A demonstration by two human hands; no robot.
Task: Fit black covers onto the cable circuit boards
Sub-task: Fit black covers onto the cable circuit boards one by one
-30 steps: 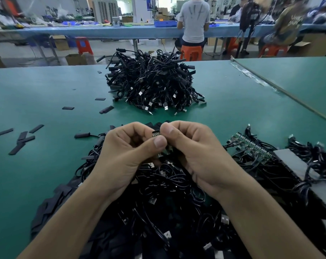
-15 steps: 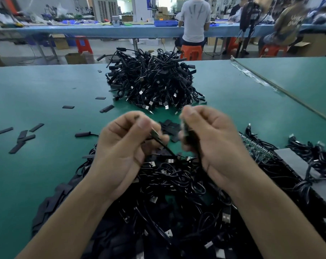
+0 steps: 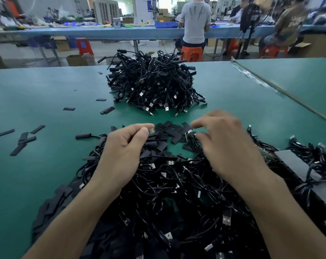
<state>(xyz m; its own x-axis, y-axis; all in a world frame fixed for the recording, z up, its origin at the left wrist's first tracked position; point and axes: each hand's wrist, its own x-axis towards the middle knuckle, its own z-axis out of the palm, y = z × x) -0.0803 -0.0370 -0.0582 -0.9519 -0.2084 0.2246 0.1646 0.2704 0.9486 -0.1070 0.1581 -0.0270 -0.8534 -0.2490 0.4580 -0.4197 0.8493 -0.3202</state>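
Green mat [image 3: 46, 174] covers our bench; behind it stand a blue bench [image 3: 102, 33] and two seated workers [image 3: 195, 21]. We count two cable heaps: far heap [image 3: 154, 86] and near heap [image 3: 177, 202]. Our left hand [image 3: 125, 148] pinches one board [image 3: 151, 130] between thumb and forefinger. Our blurred right hand [image 3: 220, 143] hovers, fingers apart, over the loose covers [image 3: 169, 131].

Left hand [image 3: 125, 148], right hand [image 3: 231, 146]: both bare; forearms [image 3: 80, 212] bare, uncovered as far as visible.
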